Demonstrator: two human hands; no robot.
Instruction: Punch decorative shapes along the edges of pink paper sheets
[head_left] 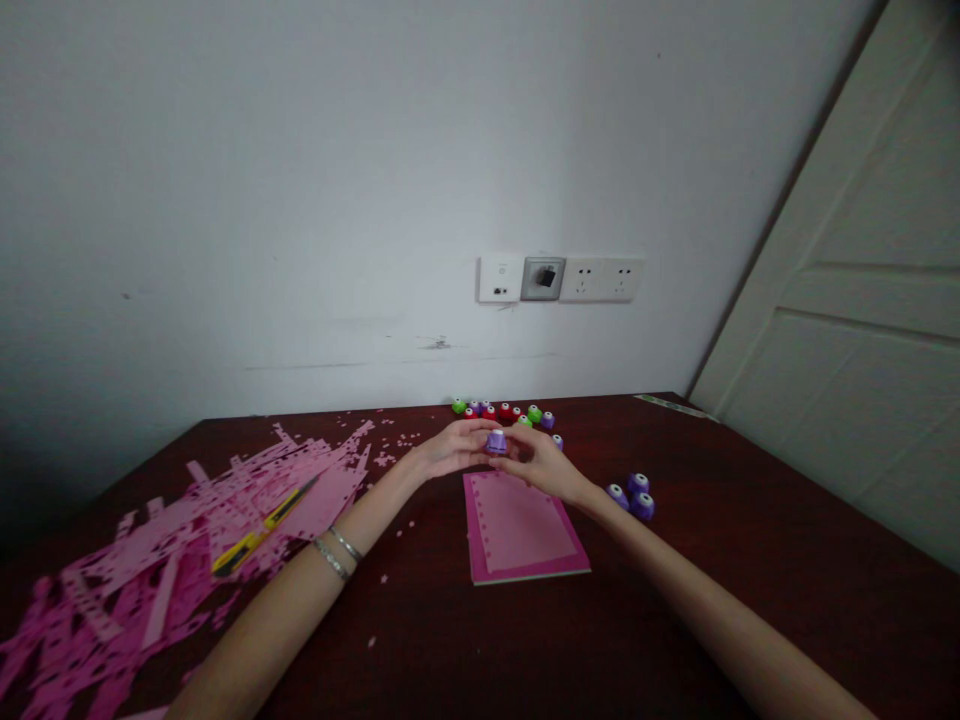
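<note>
Between my two hands, a small purple craft punch [496, 442] with a white top is held above the far edge of the paper. My left hand [454, 448] has its fingers and thumb closed around the punch's left side. From the right, my right hand [543, 460] grips it with bent fingers. Below lies a light pink sheet [529, 525] with a column of small punched holes along its left side. It rests on a larger magenta sheet [475, 550], with a pale layer showing at the bottom edge.
Pink paper strips and scraps [172, 560] heap on the left, with a yellow utility knife [259, 535] on top. Several red, green and purple punches [505, 411] line the back; more purple punches [640, 484] sit right. A patterned strip [675, 407] lies near the wall sockets [602, 280].
</note>
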